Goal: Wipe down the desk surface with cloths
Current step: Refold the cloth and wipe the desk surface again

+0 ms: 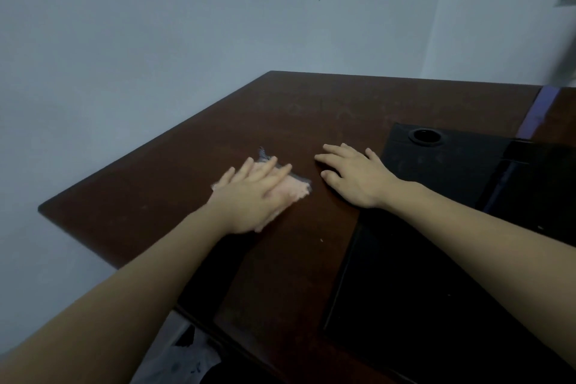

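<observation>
Mid-frame, a pink cloth (294, 188) is pressed flat on the desk (162, 184) under the spread left hand (252, 196), so it rubs. The right hand (352, 178) is laid flat beside it, probably for balance.

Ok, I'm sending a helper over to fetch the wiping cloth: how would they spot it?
Find the dark brown desk set against the wall. The cloth lies near its middle, pressed flat under the left hand. It is pale pink, the only light thing on the desk.
</observation>
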Demonstrator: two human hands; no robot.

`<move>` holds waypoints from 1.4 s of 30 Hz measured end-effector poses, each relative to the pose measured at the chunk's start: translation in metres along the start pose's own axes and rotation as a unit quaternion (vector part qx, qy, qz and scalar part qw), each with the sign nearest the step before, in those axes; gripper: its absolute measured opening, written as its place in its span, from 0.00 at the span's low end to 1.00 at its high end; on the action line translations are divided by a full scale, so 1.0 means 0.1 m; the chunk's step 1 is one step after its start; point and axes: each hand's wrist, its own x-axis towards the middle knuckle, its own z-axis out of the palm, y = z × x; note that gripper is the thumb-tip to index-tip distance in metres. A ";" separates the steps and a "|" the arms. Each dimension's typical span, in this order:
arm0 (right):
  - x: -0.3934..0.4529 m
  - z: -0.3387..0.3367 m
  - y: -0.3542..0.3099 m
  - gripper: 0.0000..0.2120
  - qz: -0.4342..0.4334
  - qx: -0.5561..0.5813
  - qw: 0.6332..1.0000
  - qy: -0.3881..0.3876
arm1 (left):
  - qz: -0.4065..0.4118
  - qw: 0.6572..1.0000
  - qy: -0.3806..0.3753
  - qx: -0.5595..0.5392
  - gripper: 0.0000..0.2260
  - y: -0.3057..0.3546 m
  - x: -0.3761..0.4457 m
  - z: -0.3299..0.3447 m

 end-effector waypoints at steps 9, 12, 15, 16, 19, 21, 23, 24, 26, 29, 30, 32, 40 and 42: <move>-0.01 0.02 -0.03 0.23 0.010 -0.014 1.000 0.003 | -0.137 0.990 0.012 -0.043 0.31 -0.46 0.53 -0.11; -0.02 0.02 -0.04 0.23 0.011 -0.011 1.000 0.006 | -0.079 0.997 0.006 -0.024 0.30 -0.31 0.32 -0.06; -0.03 0.02 -0.05 0.24 0.014 -0.013 1.000 0.007 | 0.006 1.000 -0.005 -0.004 0.30 -0.19 -0.01 0.01; -0.03 0.03 -0.05 0.24 0.014 -0.012 1.000 0.009 | 0.027 1.000 -0.009 -0.003 0.30 -0.19 -0.12 0.03; -0.04 0.03 -0.06 0.24 0.013 -0.009 1.000 0.011 | 0.051 0.999 -0.015 -0.006 0.34 -0.25 -0.29 0.03; -0.04 0.03 -0.06 0.24 0.014 -0.011 1.000 0.008 | 0.035 0.999 -0.018 0.006 0.31 -0.34 -0.19 0.01; -0.04 0.02 -0.06 0.24 0.016 -0.010 1.000 0.007 | -0.010 1.000 -0.012 0.022 0.29 -0.46 0.04 -0.02; -0.04 0.02 -0.07 0.24 0.016 -0.011 1.000 0.008 | -0.041 0.999 -0.005 0.020 0.29 -0.52 0.17 -0.04; -0.05 0.02 -0.07 0.24 0.016 -0.011 1.000 0.007 | -0.103 0.995 0.009 -0.011 0.29 -0.61 0.39 -0.09; -0.05 0.01 -0.07 0.24 0.015 -0.010 1.000 0.007 | -0.151 0.988 0.012 -0.039 0.30 -0.55 0.56 -0.14; -0.04 0.01 -0.08 0.24 0.015 -0.010 1.000 0.007 | -0.154 0.987 0.012 -0.042 0.31 -0.49 0.57 -0.15; -0.04 0.01 -0.08 0.24 0.015 -0.011 1.000 0.006 | -0.137 0.989 0.011 -0.044 0.31 -0.36 0.54 -0.14; -0.04 0.02 -0.07 0.24 0.014 -0.016 1.000 0.009 | 0.063 0.998 -0.006 0.006 0.29 -0.27 -0.09 0.05; -0.05 0.02 -0.07 0.24 0.012 -0.016 1.000 0.009 | 0.075 0.997 -0.015 0.010 0.29 -0.44 -0.17 0.04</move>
